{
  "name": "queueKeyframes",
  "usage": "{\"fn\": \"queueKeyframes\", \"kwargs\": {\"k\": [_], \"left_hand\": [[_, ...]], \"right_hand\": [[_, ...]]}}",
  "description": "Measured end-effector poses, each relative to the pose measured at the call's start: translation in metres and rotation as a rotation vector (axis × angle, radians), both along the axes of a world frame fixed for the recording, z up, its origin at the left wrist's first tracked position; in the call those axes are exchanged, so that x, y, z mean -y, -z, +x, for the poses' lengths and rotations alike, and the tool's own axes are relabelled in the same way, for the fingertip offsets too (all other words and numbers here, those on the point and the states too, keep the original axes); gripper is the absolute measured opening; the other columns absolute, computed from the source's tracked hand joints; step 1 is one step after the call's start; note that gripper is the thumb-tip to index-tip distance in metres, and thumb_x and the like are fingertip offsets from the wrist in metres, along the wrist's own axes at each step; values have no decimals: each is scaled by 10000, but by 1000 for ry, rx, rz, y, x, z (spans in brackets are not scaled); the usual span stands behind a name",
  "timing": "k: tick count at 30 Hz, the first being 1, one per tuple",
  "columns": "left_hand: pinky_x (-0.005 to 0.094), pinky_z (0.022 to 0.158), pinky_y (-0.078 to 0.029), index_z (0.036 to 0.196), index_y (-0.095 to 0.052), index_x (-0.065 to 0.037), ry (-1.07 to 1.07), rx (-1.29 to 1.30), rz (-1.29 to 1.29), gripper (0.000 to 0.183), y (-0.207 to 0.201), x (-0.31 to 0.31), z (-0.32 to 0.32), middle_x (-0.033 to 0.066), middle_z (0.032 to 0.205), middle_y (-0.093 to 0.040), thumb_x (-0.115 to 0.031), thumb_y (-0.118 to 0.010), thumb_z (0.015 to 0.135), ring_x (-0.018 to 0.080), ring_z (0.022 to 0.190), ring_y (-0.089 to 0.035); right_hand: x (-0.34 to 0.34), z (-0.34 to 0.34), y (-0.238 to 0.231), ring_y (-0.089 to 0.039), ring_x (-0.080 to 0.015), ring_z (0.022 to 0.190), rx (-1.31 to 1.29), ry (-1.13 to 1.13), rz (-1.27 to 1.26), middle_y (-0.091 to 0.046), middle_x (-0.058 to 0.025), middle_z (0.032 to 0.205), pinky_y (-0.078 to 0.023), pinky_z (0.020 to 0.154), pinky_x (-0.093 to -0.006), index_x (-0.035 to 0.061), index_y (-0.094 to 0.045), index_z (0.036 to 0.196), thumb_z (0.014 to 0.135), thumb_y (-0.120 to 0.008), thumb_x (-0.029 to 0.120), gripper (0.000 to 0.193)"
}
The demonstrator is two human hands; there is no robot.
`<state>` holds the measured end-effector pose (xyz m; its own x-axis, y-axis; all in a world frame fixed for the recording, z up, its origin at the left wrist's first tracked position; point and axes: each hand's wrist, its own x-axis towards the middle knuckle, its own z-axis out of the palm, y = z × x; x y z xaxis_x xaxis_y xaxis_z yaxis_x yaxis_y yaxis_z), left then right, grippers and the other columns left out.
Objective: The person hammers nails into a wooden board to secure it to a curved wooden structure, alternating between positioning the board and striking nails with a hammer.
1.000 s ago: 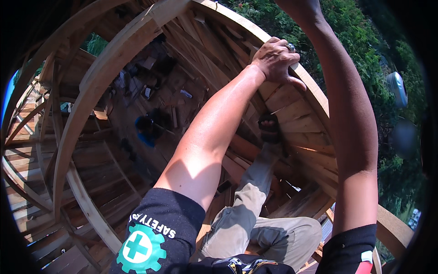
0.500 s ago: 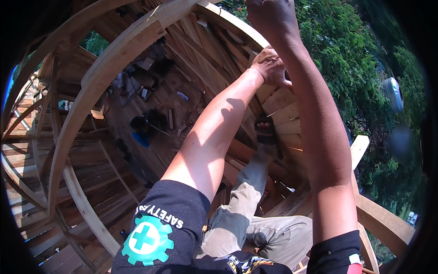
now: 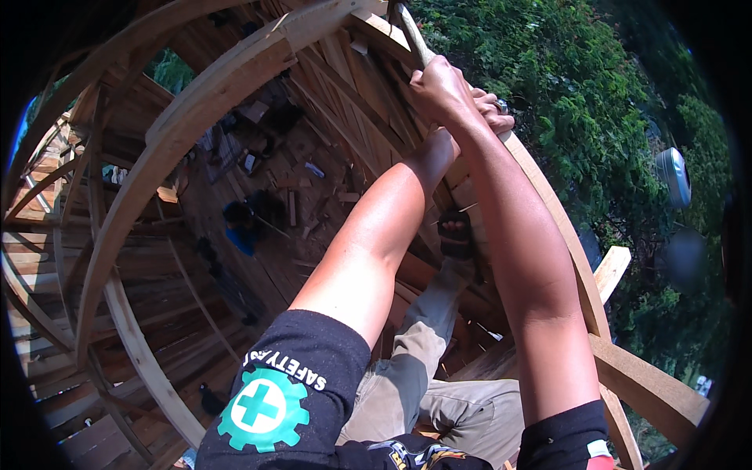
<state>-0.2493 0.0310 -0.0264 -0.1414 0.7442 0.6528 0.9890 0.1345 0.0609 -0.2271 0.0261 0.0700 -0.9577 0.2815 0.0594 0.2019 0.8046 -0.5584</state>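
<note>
My right hand (image 3: 440, 88) is closed round the pale wooden handle (image 3: 417, 37) of what looks like a hammer. Its dark head is mostly cut off by the upper edge of the picture. Just beyond my right wrist, the fingers of my left hand (image 3: 493, 115) curl over the rim of a curved wooden plank (image 3: 548, 188). The right forearm crosses in front and hides part of that hand. The hammer's upper end lies over the joint where the plank meets a thick curved rib (image 3: 235, 70).
My sandalled foot (image 3: 454, 235) rests on planks inside the curved wooden frame. Well below, a person in blue (image 3: 239, 227) is among scattered wood offcuts (image 3: 313, 207). A beam (image 3: 650, 380) juts out at the right. Green trees (image 3: 548, 78) stand outside the rim.
My right hand has come down from the top edge to the plank's rim, bringing the wooden handle into view. My left hand has shifted slightly right and is now partly covered.
</note>
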Motion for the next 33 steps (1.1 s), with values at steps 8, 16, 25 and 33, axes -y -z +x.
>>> {"fn": "queueKeyframes", "kwargs": {"k": [8, 16, 25, 33], "left_hand": [[416, 1000, -404, 1041, -687, -171, 87, 523, 137, 611, 3, -5, 13, 94, 1051, -676, -643, -687, 654, 261, 1093, -597], [390, 863, -443, 779, -599, -139, 24, 112, 10, 684, -13, -10, 7, 61, 681, -563, -803, -649, 627, 253, 852, -582], [403, 1041, -387, 1089, -678, -196, -111, 26, -207, 657, -20, 15, 12, 69, 1101, -682, -744, -579, 740, 234, 1126, -583], [409, 957, -421, 977, -664, -183, 88, 710, 42, 647, 12, 12, -9, 65, 936, -650, -708, -678, 599, 223, 1032, -588]], "right_hand": [[-9, -2, -91, -659, -394, 690, -937, -18, 262, -649, -212, 724, -527, 629, -454, -11, -521, 863, 929, -529, 156, 180], [-13, -20, 25, -697, -370, 646, -337, 91, 203, -672, -263, 762, -564, 621, -445, -80, -542, 1082, 876, -564, 212, 358], [29, 17, -125, -660, -353, 687, -974, 103, -44, -645, -220, 742, -523, 643, -451, -39, -547, 991, 916, -541, 113, 169], [20, -5, -49, -706, -388, 860, -198, 29, -115, -684, -302, 887, -556, 804, -476, -66, -620, 1152, 865, -537, 209, 406]]}}
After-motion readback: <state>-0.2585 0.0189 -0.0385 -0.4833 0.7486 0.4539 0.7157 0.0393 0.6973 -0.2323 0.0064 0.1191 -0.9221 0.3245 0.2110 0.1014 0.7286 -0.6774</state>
